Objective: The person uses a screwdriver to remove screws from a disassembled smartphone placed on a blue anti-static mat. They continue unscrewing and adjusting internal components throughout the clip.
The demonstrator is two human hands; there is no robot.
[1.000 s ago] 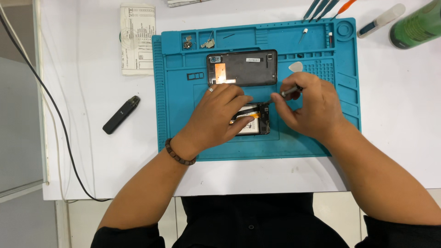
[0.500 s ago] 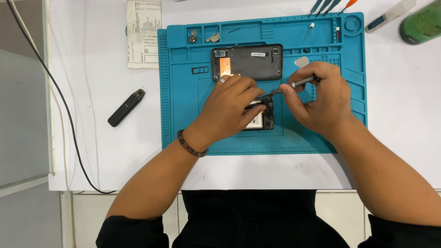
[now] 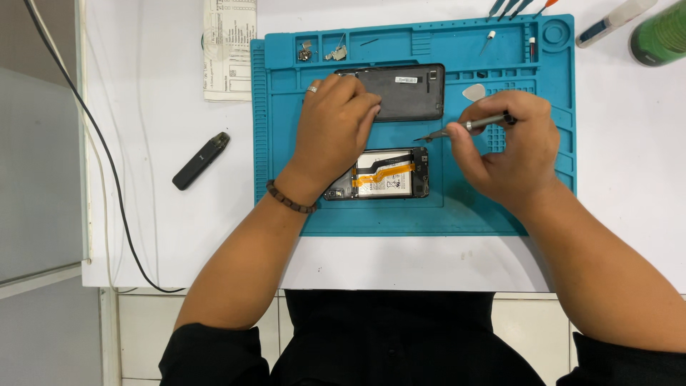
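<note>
- Landmark: the blue repair mat [image 3: 500,207] lying on the white counter [image 3: 143,236]; all places below are given relative to it.
- Opened phone [image 3: 382,174]: lies face down in the mat's middle, back removed, orange flex cable [image 3: 382,174] and battery exposed. Judged light, stiff in the frame, fragile at the cable and board; best held by its long edges, never by the flex.
- Back cover [image 3: 404,91]: dark, flat, toward the mat's far edge; judged thin, light and slightly flexible, smooth enough to slip.
- Left hand [image 3: 332,132]: rests on the cover's left end, fingers laid flat and together, pressing rather than pinching; the palm hides the phone's left end.
- Right hand [image 3: 511,154]: at the mat's right of centre, grip pressed together on slim metal tweezers [image 3: 457,129], tips pointing left above the phone, apart from it.
- Hard to make out: whether the tweezer tips carry a screw; small parts [image 3: 321,51] in the mat's far-left trays are too small to identify.
- Cut off: tool handles [image 3: 511,7] and a green bottle [image 3: 661,32] beyond the mat's far right corner.
</note>
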